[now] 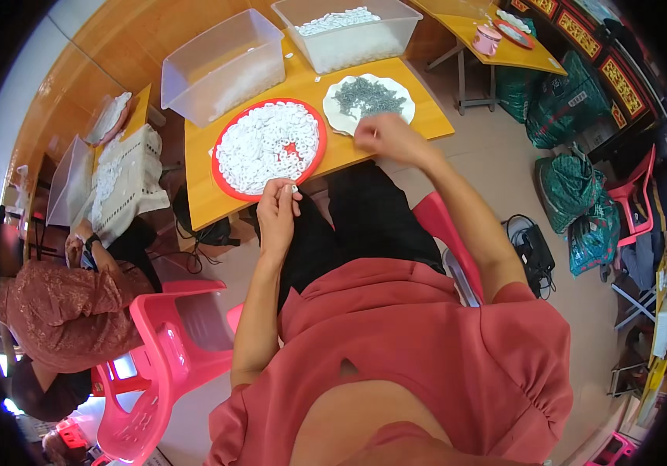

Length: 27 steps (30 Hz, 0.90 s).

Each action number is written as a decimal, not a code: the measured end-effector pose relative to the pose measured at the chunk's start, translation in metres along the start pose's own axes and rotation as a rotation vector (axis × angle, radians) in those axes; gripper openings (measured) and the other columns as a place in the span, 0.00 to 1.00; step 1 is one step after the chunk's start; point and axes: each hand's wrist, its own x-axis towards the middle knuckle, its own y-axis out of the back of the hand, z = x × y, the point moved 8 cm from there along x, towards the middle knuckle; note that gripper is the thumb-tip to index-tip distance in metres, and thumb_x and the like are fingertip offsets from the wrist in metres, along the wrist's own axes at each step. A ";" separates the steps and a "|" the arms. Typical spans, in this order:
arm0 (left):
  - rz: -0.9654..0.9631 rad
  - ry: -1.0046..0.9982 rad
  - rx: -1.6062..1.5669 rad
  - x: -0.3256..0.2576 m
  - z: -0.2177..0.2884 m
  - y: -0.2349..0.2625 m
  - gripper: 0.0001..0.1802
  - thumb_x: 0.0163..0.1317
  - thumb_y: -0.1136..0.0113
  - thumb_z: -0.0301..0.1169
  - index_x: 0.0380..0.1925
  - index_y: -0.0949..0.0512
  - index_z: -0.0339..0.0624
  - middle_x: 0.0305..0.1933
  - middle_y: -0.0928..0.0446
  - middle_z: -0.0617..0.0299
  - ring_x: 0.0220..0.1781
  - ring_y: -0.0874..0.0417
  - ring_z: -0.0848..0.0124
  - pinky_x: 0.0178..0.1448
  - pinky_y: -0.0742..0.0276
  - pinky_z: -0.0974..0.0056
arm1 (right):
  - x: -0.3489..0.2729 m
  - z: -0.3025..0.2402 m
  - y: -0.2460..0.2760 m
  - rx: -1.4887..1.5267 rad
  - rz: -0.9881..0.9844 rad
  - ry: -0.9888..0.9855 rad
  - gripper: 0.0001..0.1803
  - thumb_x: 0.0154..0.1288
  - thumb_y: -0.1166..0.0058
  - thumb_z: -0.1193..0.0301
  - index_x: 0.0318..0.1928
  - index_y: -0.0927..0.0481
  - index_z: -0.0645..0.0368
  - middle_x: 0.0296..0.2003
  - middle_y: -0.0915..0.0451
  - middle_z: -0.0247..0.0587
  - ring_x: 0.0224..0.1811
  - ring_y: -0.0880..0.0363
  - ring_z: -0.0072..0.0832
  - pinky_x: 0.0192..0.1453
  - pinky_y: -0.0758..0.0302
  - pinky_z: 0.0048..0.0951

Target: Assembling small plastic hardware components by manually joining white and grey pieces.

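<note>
My left hand is at the near rim of a round red tray, thumb and fingers pinched on a small white plastic piece. The tray is heaped with many similar white pieces, and a patch of its red bottom shows through on the right. My right hand hovers by the near edge of a white wavy-rimmed plate, its fingers closed. Whatever they hold is too small to make out. Small grey metal-looking parts lie piled on that plate.
Two clear plastic bins stand at the table's far side: one with few white pieces, one fuller. At left, another person sits at a second table. A pink chair stands at left, green bags at right.
</note>
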 end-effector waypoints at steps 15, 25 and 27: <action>-0.040 0.014 -0.010 0.004 0.003 0.001 0.08 0.67 0.54 0.29 0.37 0.28 0.36 0.28 0.26 0.63 0.22 0.33 0.82 0.28 0.36 0.76 | 0.068 0.071 0.026 -0.381 0.191 0.040 0.05 0.51 0.45 0.71 0.28 0.19 0.57 0.30 0.21 0.45 0.36 0.22 0.41 0.40 0.27 0.39; -0.047 0.013 -0.001 0.003 -0.001 0.000 0.08 0.67 0.54 0.29 0.37 0.28 0.36 0.29 0.26 0.64 0.23 0.32 0.82 0.28 0.36 0.77 | 0.072 0.061 0.019 -0.489 0.099 0.060 0.04 0.51 0.46 0.71 0.27 0.20 0.56 0.31 0.22 0.46 0.37 0.23 0.42 0.40 0.28 0.40; -0.043 0.021 0.000 0.003 -0.001 0.000 0.08 0.67 0.54 0.29 0.37 0.28 0.36 0.29 0.26 0.64 0.23 0.32 0.82 0.28 0.36 0.76 | 0.075 0.069 0.015 -0.514 -0.009 -0.051 0.05 0.54 0.47 0.70 0.28 0.21 0.57 0.32 0.22 0.45 0.39 0.24 0.40 0.42 0.29 0.38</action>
